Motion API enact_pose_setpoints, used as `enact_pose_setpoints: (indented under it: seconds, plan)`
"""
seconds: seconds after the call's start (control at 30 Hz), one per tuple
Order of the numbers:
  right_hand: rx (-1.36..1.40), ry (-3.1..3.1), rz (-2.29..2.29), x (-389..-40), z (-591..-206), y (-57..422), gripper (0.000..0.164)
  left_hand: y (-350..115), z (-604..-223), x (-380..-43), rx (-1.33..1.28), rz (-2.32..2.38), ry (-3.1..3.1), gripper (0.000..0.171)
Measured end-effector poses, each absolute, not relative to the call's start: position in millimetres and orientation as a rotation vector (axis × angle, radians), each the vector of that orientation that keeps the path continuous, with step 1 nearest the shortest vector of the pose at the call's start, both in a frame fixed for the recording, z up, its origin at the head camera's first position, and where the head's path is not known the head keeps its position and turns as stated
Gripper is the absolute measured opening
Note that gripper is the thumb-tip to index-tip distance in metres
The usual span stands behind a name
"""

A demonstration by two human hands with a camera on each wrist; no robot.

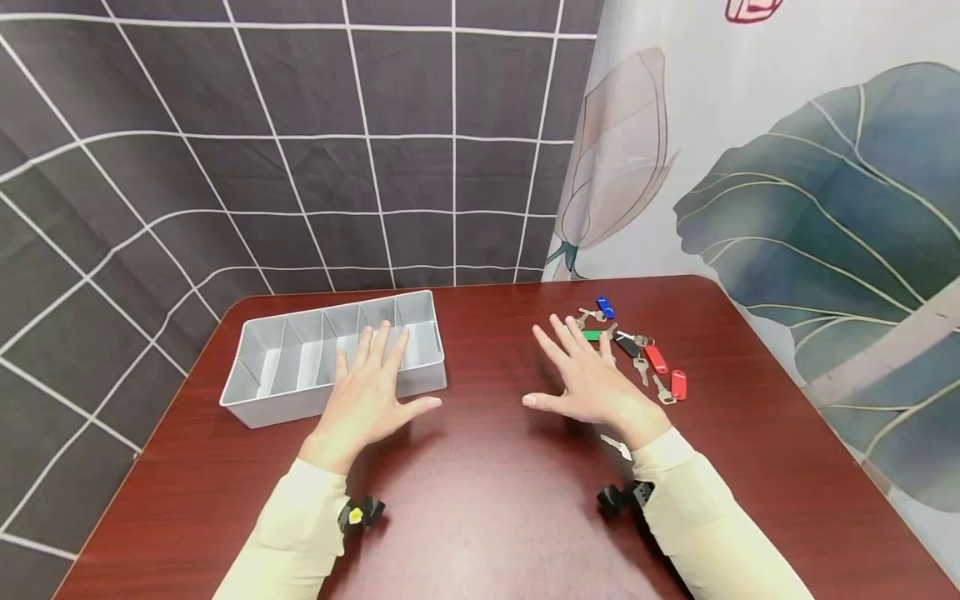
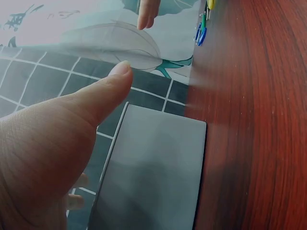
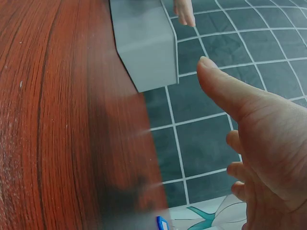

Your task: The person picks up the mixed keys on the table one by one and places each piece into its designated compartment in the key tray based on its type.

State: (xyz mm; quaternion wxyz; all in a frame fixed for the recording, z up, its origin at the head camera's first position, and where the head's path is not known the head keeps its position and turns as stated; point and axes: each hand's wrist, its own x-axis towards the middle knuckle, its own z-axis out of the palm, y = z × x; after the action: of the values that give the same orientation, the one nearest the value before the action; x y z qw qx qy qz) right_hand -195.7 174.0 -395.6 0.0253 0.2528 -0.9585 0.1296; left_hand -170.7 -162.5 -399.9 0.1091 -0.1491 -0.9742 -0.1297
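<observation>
Nearest us, a loose key lies on the table beside the right sleeve, slanting, its thin end seemingly toward the far left corner. Beyond it, our right hand and left hand are spread wide, holding nothing, the left over the tray. That tray sits toward the far left corner, openings up, long axis roughly along the far edge, right end farther off. Toward the far right corner, keys and coloured tags point various ways. We judge this a ready stage; taking a key would call for lowering the right hand and pinching.
</observation>
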Motion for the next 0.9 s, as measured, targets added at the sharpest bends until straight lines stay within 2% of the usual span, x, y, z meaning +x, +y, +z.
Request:
enact_pose_setpoints:
  seconds: [0.9]
  plan:
    - [0.778,-2.953,0.470,-194.0,-399.9,169.1,0.097,-178.1,-395.5,-169.2,-0.365,-0.387,-2.857,0.109]
